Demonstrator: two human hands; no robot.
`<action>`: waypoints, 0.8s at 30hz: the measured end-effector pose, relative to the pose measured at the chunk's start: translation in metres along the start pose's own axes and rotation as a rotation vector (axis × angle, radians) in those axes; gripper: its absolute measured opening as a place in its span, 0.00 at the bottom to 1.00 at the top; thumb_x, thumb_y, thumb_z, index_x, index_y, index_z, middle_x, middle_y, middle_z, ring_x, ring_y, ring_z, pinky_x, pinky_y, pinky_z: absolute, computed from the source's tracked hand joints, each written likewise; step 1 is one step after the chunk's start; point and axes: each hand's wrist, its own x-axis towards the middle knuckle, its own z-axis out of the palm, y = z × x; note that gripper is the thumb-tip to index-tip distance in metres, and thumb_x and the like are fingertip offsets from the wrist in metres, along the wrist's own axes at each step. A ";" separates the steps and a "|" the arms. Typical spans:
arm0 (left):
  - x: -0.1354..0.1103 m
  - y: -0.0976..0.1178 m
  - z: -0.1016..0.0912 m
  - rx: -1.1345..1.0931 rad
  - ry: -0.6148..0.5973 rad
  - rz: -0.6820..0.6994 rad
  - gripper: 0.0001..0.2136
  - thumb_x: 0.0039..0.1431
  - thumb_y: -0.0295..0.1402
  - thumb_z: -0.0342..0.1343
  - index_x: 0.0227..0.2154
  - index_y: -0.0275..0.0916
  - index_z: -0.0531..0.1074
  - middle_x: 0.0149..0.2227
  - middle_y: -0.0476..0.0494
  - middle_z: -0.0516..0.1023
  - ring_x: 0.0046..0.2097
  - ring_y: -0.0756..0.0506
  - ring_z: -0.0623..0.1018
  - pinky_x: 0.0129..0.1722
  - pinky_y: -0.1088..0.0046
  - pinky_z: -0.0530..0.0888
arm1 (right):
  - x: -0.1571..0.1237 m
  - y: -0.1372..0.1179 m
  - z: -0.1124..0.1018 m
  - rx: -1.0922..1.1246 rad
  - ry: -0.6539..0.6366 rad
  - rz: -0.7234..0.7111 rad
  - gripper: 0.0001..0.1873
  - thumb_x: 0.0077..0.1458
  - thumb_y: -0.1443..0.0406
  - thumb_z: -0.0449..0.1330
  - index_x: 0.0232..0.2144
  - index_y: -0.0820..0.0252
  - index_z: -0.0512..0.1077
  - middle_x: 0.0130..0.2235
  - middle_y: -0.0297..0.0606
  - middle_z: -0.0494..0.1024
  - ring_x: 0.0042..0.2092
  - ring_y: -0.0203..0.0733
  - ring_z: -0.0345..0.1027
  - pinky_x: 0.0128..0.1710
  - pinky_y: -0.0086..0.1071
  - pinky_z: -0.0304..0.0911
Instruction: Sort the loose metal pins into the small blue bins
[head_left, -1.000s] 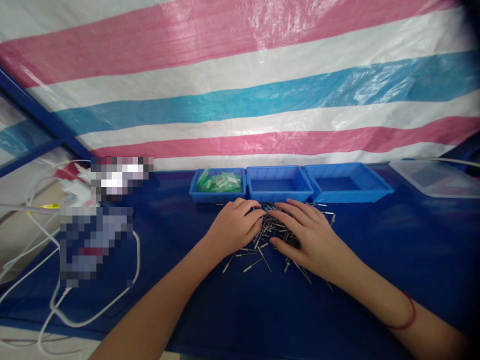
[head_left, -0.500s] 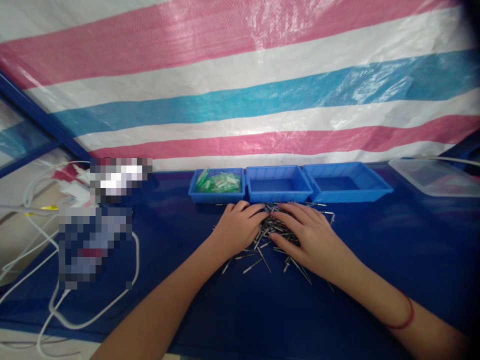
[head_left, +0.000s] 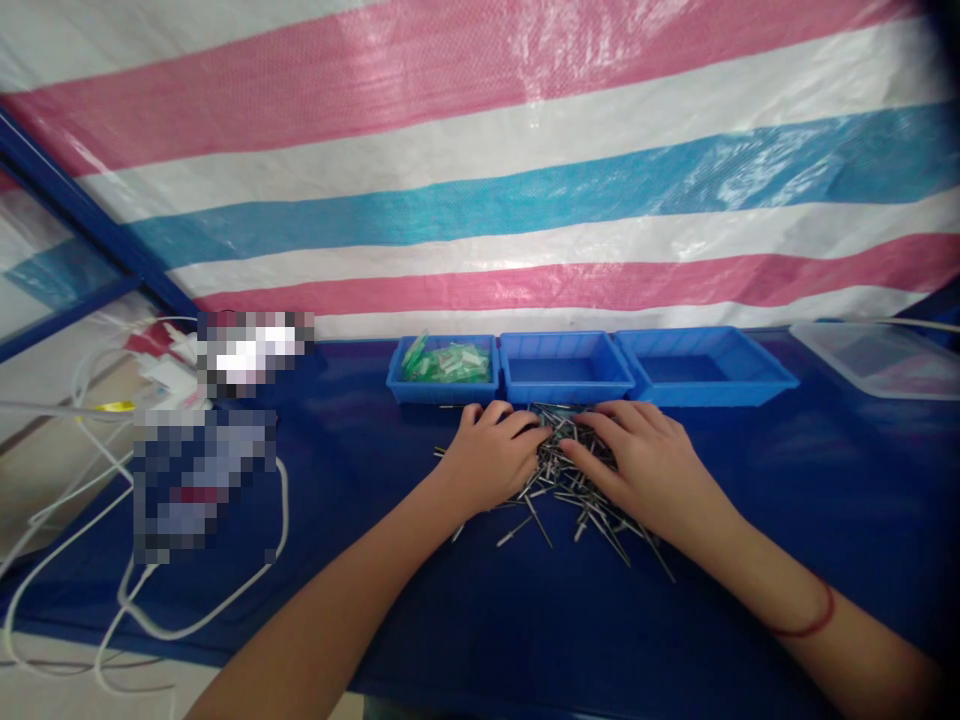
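Observation:
A loose pile of metal blind rivets [head_left: 559, 465], thin silvery pins with thicker ends, lies on the blue tabletop [head_left: 480, 620]. My left hand [head_left: 491, 455] rests palm down on the pile's left side, its fingers bent and a little apart. Over the right side spreads my right hand [head_left: 645, 460], thumb apart from the fingers and touching the rivets. Both hands are open, and neither visibly grips a rivet. Some rivets are hidden beneath my palms. Several strays lie in front of the pile.
Behind the pile stand a blue bin [head_left: 444, 395] with green-and-clear pieces, an empty blue bin [head_left: 566, 388] and a wider empty one [head_left: 712, 390]. A clear plastic lid [head_left: 862, 360] lies far right. White cables [head_left: 281, 500] and blurred-out items are at left. A striped sheet [head_left: 480, 210] hangs behind.
The view has shifted slightly, moving everything a little to the right. My right hand's fingers have drawn back from the pile's middle, exposing more rivets. My left hand stays at the left side.

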 end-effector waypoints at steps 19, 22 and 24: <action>-0.001 0.004 0.007 0.015 0.039 0.013 0.12 0.66 0.35 0.44 0.45 0.45 0.71 0.58 0.50 0.70 0.53 0.42 0.68 0.46 0.58 0.60 | 0.009 -0.008 0.002 -0.152 -0.078 0.179 0.20 0.59 0.53 0.50 0.37 0.60 0.75 0.41 0.47 0.74 0.47 0.58 0.63 0.40 0.45 0.59; -0.001 0.004 0.007 0.013 0.041 0.010 0.12 0.66 0.35 0.43 0.45 0.44 0.70 0.58 0.50 0.70 0.53 0.42 0.68 0.46 0.58 0.60 | 0.011 -0.007 0.006 -0.098 -0.075 0.224 0.19 0.58 0.53 0.51 0.38 0.59 0.75 0.41 0.45 0.73 0.47 0.57 0.62 0.39 0.45 0.59; -0.001 0.004 0.007 0.011 0.041 0.008 0.12 0.66 0.35 0.43 0.45 0.44 0.70 0.58 0.50 0.70 0.53 0.42 0.68 0.46 0.58 0.60 | 0.012 -0.005 0.009 -0.059 -0.070 0.251 0.19 0.57 0.53 0.52 0.38 0.58 0.76 0.42 0.44 0.73 0.47 0.57 0.62 0.39 0.45 0.59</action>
